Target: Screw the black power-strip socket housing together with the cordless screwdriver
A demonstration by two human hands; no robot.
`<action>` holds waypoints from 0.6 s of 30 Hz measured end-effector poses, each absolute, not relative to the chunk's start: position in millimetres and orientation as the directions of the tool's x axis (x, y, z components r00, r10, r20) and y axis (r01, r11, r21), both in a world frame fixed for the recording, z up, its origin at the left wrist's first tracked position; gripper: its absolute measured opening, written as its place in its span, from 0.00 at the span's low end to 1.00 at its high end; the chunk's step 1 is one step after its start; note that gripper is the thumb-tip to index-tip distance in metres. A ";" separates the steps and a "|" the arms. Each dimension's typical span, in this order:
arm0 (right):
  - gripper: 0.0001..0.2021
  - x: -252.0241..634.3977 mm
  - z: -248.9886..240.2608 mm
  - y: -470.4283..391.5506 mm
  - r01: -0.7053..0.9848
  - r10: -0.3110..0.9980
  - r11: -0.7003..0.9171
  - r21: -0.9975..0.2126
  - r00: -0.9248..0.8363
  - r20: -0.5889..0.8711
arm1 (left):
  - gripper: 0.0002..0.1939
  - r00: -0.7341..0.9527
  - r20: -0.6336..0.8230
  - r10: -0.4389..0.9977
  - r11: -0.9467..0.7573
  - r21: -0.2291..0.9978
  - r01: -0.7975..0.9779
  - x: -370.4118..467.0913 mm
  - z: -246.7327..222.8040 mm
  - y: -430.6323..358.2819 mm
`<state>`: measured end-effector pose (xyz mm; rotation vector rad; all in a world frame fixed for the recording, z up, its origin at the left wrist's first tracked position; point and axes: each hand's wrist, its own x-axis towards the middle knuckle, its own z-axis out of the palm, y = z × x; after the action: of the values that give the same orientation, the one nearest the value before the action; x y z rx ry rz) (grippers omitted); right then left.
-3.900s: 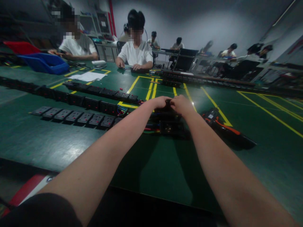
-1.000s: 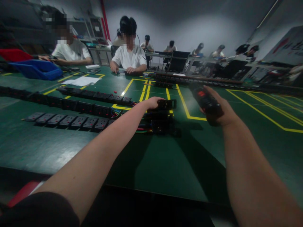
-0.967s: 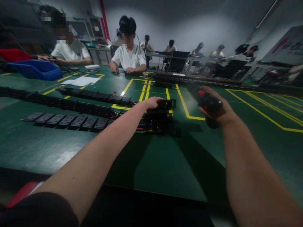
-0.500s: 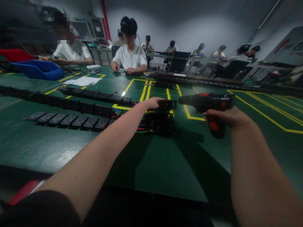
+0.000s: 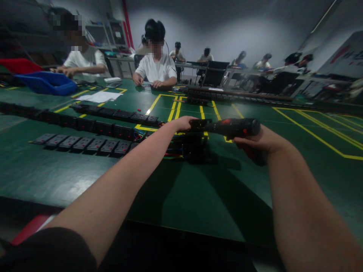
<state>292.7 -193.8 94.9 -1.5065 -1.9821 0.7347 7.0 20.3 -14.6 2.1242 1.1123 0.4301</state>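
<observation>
My left hand (image 5: 183,124) is closed on a black end piece (image 5: 200,124), held just above the table. My right hand (image 5: 259,141) grips a black and red cordless drill (image 5: 234,127), its nose pointing left at the end piece. The drill's tip meets or nearly meets that piece; the exact contact is too dark to make out. Below it lies another black end piece (image 5: 193,152) with coloured wires running to its left. Strips of black socket modules (image 5: 85,144) stretch leftward from there, one long strip (image 5: 104,129) behind the nearest.
The green table (image 5: 136,204) carries yellow tape lines. A blue bin (image 5: 47,84) and a red bin (image 5: 19,66) stand at the far left, near white paper (image 5: 99,96). Across the table sits a co-worker (image 5: 155,70). More strips (image 5: 241,96) lie along the back.
My right hand has brought the drill left and tilted it, so its tip is now at the end piece. My left hand has stayed in place.
</observation>
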 end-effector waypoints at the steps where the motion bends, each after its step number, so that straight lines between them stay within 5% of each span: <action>1: 0.26 293.4 94.7 -193.4 0.674 0.969 0.220 -0.705 -0.235 0.078 | 0.56 0.574 -0.019 0.819 -0.390 0.715 0.580 7.0 -14.9 20.5; 18: 0.41 295.8 80.8 -184.2 0.693 0.956 0.272 -0.667 -0.273 0.107 | 0.53 0.601 -0.016 0.799 -0.398 0.736 0.547 7.9 -17.6 23.5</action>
<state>295.8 -184.2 80.8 -1.4818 -2.0501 0.6962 7.9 23.5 -17.6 2.1051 1.0592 0.4455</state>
